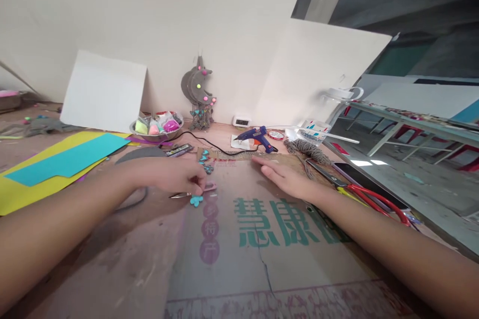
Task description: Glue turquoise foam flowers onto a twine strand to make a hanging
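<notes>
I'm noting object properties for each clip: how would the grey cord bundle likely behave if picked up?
The grey cord bundle would probably flop, since its strands bend in loose loops. It looks light for its bulk, being thin strands. The loose length near the scissors might trail or snag.

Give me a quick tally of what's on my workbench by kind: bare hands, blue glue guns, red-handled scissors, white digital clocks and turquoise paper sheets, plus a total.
Bare hands, left hand and right hand: 2
Blue glue gun: 1
Red-handled scissors: 1
White digital clock: 1
Turquoise paper sheet: 1
Total: 6
</notes>
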